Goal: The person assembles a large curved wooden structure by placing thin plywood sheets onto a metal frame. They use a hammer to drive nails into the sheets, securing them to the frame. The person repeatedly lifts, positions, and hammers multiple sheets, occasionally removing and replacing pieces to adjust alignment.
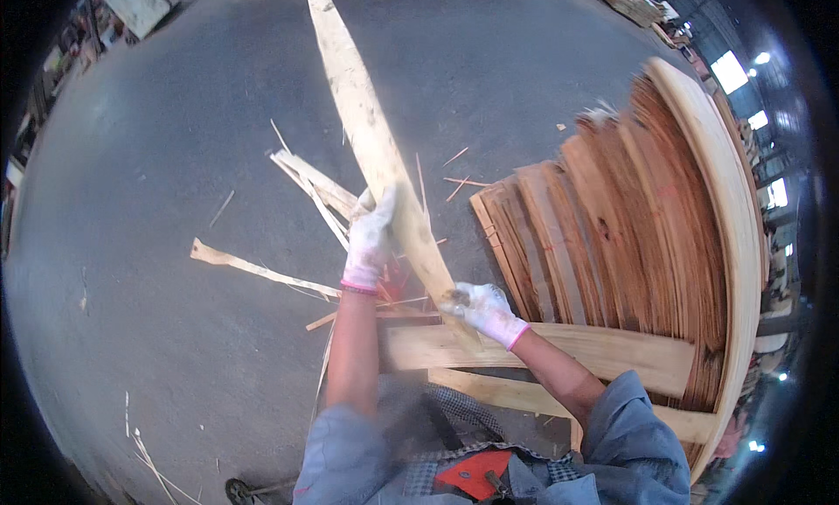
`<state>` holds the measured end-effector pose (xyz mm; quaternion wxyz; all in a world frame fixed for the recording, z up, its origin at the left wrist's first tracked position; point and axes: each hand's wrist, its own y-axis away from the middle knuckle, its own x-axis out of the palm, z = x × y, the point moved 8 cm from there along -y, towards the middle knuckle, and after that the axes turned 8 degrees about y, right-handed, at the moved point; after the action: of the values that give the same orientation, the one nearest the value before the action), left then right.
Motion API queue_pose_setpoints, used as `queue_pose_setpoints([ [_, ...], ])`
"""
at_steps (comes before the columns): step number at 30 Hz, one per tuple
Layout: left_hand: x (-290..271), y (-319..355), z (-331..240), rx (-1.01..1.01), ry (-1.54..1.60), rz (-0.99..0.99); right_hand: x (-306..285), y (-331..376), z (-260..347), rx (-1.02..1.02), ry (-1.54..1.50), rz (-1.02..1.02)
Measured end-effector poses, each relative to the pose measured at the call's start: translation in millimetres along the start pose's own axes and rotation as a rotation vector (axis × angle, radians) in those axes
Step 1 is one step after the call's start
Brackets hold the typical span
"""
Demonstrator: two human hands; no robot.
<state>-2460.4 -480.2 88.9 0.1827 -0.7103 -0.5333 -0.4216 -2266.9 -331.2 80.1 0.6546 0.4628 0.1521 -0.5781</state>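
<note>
We have both gloved hands on a long pale strip of wood veneer, which runs from our lap up and away across the grey concrete floor, tilted a little to the left at its far end. Our left hand is wrapped around the strip's left edge about midway along, fingers closed on it. Our right hand clamps the near end, close to our body, fingers curled tight on the wood. To our right sits a big stack of reddish-brown veneer sheets, fanned out, with pale boards lying across its near edge. Just beyond our left hand, a scatter of thin offcut strips lies on the floor, touching one another.
</note>
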Motion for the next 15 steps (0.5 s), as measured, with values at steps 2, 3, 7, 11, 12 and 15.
queue_pose_setpoints([
  [2,61,70,-17,0.148,-0.273,-0.014,-17,53,7,-0.065,0.362,0.139],
  [3,91,102,-19,0.221,-0.42,-0.007,-34,84,13,-0.088,0.39,0.152],
  [7,198,212,-12,0.374,-0.441,0.061,-121,237,2,-0.122,-0.058,-0.176],
  [11,291,319,35,0.31,-0.357,0.216,-203,402,1,-0.302,-0.53,-0.699],
  [12,321,344,56,0.351,-0.33,0.223,-187,416,-11,-0.313,-0.675,-0.647],
  [15,394,415,105,0.424,-0.515,0.753,-193,515,-12,-0.116,-0.462,-0.888],
])
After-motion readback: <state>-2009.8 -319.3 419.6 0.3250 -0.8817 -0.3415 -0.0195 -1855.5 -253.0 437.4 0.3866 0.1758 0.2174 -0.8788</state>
